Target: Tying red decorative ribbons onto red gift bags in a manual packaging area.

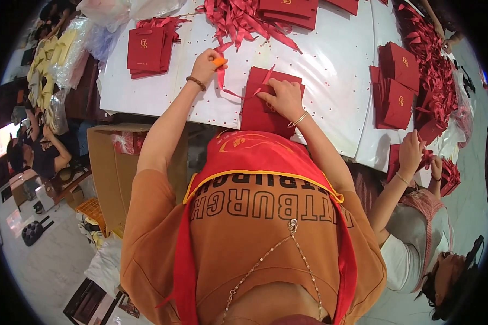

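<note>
A dark red paper gift bag [255, 116] lies flat on the white-covered table, close to my body, over what looks like other red bags. My right hand [283, 98] rests on the bag, its fingers pinched on a narrow red ribbon [229, 92]. From there the ribbon sags left and runs up to my left hand [205, 67], whose fingers are closed on it above the table. A small orange piece [219, 62] shows at those fingertips; whether it is a finger cover or a tool I cannot make out.
Loose red ribbons [236, 21] are heaped at the far middle. Stacked red bags lie at far left [146, 50], far middle [290, 12] and right [398, 92]. On the right, a co-worker's hand [411, 150] is near more bags. A cardboard box [111, 179] stands below the table's left edge.
</note>
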### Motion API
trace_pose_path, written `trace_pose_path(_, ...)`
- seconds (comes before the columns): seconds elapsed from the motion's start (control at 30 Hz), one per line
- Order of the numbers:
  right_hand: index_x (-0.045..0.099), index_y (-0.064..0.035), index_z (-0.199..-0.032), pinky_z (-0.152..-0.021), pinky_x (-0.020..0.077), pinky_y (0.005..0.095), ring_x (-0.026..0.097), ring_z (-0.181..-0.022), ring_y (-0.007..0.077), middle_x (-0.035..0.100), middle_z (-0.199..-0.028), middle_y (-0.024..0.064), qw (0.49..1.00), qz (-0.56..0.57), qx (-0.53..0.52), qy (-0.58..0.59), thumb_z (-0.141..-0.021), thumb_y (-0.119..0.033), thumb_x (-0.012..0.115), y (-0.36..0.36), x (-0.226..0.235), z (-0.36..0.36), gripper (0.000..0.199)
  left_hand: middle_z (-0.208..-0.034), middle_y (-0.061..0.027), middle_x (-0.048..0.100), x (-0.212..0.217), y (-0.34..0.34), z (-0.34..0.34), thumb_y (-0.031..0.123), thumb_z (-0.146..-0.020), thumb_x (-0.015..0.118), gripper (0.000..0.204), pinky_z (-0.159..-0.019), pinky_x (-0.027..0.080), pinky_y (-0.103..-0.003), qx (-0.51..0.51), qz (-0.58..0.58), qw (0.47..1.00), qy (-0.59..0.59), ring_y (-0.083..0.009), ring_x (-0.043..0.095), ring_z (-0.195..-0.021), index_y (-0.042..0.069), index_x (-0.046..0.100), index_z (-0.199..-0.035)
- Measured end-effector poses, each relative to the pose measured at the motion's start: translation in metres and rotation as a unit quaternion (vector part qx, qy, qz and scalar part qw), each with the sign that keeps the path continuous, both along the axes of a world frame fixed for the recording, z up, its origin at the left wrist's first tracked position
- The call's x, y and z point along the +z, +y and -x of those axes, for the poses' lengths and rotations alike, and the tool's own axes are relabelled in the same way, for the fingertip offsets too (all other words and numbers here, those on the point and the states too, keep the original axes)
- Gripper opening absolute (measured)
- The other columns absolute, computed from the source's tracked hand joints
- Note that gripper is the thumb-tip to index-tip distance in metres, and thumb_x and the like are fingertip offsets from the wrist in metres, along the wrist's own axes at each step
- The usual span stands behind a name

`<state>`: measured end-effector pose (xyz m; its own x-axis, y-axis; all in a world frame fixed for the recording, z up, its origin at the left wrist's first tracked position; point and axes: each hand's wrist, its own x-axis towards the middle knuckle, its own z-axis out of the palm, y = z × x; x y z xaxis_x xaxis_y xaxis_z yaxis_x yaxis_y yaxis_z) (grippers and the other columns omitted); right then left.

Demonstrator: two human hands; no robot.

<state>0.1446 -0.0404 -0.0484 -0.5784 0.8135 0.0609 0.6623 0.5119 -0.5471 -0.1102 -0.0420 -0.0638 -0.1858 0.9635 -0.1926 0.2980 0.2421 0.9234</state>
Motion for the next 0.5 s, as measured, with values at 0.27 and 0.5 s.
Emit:
trace_pose_path(0.27, 0.061, -0.0123, -0.083, -0.065, 0.0326, 0.0363, 0.057, -0.068, 0.0222, 0.059, -0.066, 0.005, 0.999, 0.032, 0.004, -0.012, -0.07, -0.04, 0.065, 0.002, 0.004, -0.002, 0.031, -0.093, -0.0076, 0.059, 0.056, 0.001, -0.065, 0.003, -0.079, 0.057, 0.032, -0.058, 0.042, -0.02, -0.108, 0.07, 0.882, -0.453, -0.0084, 0.053, -0.066, 0.002, 0.053, -0.112)
trace_pose_path(0.5, 0.064, -0.0145, -0.09, -0.071, 0.0358, 0.0392, 0.051, -0.086, 0.0239, 0.055, -0.091, 0.0043, 0.998, -0.068, 0.003, 0.014, -0.064, -0.034, 0.071, 0.002, 0.016, -0.027, 0.033, -0.072, -0.0047, 0.062, 0.032, -0.001, -0.099, 0.003, -0.075, 0.062, 0.012, -0.053, 0.043, -0.02, -0.139, 0.062, 0.983, -0.1, -0.0077, 0.055, -0.059, 0.0, 0.064, -0.086)
